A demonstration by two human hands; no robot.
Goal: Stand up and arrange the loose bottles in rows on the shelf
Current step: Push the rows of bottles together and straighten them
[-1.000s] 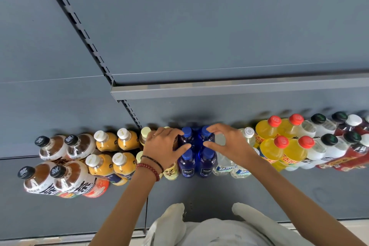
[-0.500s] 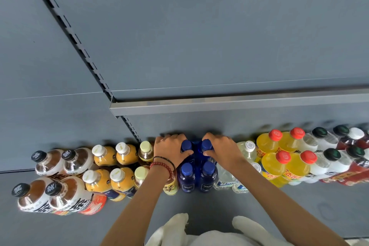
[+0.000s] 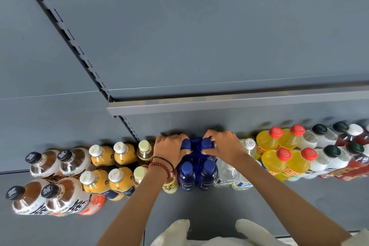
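head view: both arms reach forward over the shelf [image 3: 199,209], wrists dipped. the left hand [image 3: 169,150] curls round the neck of the back-left blue bottle [image 3: 186,144], and the right hand [image 3: 223,146] grips the back-right blue bottle [image 3: 206,143] the same way, thumbs turned inward. looks like they're squaring this pair behind the front blue bottles [image 3: 187,175], keeping the block tight between the pale-capped bottles [image 3: 144,149] and the clear bottles [image 3: 225,175].

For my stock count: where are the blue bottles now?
In the head view, the four blue bottles stand in the middle of the shelf, between the pale-capped bottles on their left and the clear bottles on their right.
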